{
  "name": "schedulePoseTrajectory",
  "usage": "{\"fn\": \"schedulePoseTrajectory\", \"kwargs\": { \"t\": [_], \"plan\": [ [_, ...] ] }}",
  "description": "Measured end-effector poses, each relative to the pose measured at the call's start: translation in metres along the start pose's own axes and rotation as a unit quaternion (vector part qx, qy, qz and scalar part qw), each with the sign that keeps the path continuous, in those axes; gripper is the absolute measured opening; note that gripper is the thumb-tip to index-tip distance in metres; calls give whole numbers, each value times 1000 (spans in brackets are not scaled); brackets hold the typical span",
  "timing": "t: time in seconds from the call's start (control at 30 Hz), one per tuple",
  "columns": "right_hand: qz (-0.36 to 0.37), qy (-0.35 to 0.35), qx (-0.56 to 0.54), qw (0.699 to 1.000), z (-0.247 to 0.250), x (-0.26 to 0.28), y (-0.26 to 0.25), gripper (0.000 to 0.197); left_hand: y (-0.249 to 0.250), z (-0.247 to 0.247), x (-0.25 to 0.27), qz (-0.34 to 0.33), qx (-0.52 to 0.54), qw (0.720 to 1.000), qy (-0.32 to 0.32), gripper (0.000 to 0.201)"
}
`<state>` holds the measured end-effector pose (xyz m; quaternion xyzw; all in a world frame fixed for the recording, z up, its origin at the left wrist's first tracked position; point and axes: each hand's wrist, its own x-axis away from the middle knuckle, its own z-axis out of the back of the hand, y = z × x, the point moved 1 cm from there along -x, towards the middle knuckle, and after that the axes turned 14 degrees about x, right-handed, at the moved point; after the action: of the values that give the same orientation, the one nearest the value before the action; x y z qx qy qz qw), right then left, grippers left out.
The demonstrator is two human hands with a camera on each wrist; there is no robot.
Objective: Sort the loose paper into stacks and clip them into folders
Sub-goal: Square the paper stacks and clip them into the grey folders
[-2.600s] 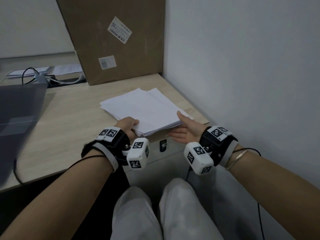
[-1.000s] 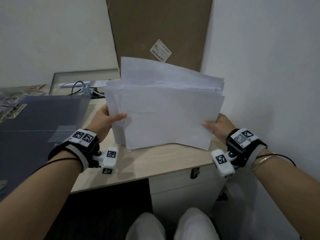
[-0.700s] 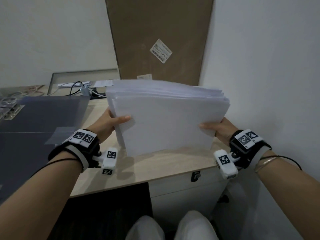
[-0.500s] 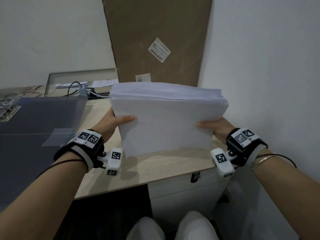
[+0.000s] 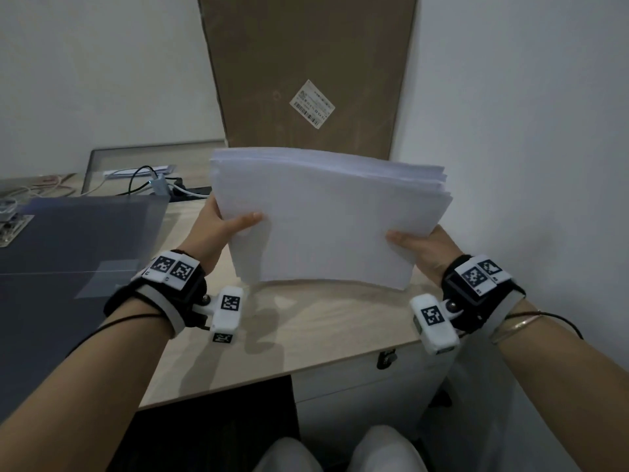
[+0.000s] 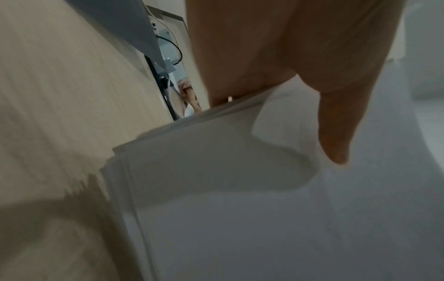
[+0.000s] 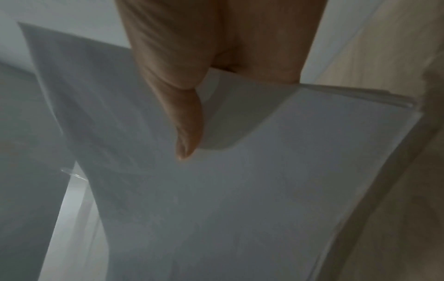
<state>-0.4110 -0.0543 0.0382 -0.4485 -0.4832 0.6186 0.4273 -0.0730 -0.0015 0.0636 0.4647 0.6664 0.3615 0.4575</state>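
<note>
A thick stack of white paper [image 5: 326, 226] stands on its long bottom edge on the wooden desk [image 5: 306, 332], tilted toward me. My left hand [image 5: 224, 226] grips its left side, thumb across the front sheet. My right hand [image 5: 418, 247] grips the right side the same way. In the left wrist view the thumb [image 6: 334, 133] presses the paper [image 6: 264, 218]; in the right wrist view the thumb [image 7: 187, 129] lies on the sheets [image 7: 240, 199]. The fingers behind the stack are hidden. A translucent dark folder [image 5: 68, 260] lies flat at the left.
A tall cardboard box [image 5: 306, 69] leans against the back wall behind the stack. Cables and an adapter [image 5: 156, 183] lie at the back left. The white wall [image 5: 527, 131] stands close on the right. A drawer lock [image 5: 386, 359] sits below the desk's front edge.
The paper went from lying flat to being held upright in both hands. Over the last second the uneven top edges have evened out and the stack sits lower on the desk.
</note>
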Motion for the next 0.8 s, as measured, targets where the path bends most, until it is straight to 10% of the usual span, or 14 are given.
{"fn": "schedulePoseTrajectory", "kwargs": {
  "t": [0.13, 0.3, 0.57, 0.8],
  "plan": [
    [-15, -69, 34, 997, -2, -2, 4, 86, -8, 15, 15, 71, 2, 996, -46, 93],
    [-12, -46, 13, 999, -10, -1, 9, 75, -17, 7, 23, 52, -30, 998, -33, 50],
    [-23, 24, 21, 999, -20, -9, 9, 90, -18, -2, 15, 23, 8, 998, 62, 62],
    [-21, 52, 41, 998, -32, -2, -17, 14, -2, -16, 11, 15, 12, 994, 108, 36]
  ]
}}
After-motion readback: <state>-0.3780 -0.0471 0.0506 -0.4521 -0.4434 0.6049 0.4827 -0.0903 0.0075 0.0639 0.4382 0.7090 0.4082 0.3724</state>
